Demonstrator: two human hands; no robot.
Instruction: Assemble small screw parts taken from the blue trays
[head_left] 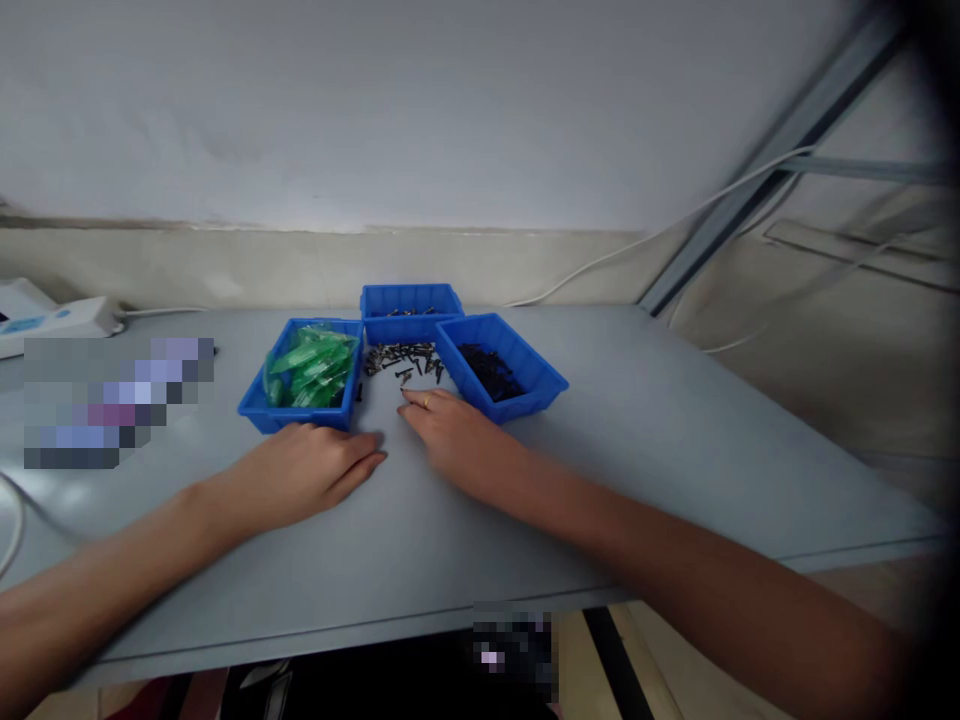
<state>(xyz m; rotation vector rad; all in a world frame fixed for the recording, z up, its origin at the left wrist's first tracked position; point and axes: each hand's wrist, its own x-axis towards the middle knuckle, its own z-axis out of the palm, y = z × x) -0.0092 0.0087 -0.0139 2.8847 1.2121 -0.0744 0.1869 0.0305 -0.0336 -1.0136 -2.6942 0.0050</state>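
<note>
My left hand (311, 475) lies flat on the grey table (675, 440), fingers stretched out and together, just in front of a blue bin of green plastic bags (306, 372). My right hand (450, 432) rests palm down beside it, fingers extended toward a loose pile of dark screws (401, 360) on the table; a ring shows on one finger. Neither hand holds anything. A blue bin with dark screws (499, 368) stands right of the pile, touching distance from my right hand. A third blue bin (411, 300) sits behind the pile.
A white device (52, 322) with a cable lies at the table's far left. A white cable (675, 225) runs along the wall at the back right, by a slanted metal frame (757, 170). The table's front edge is close below my forearms.
</note>
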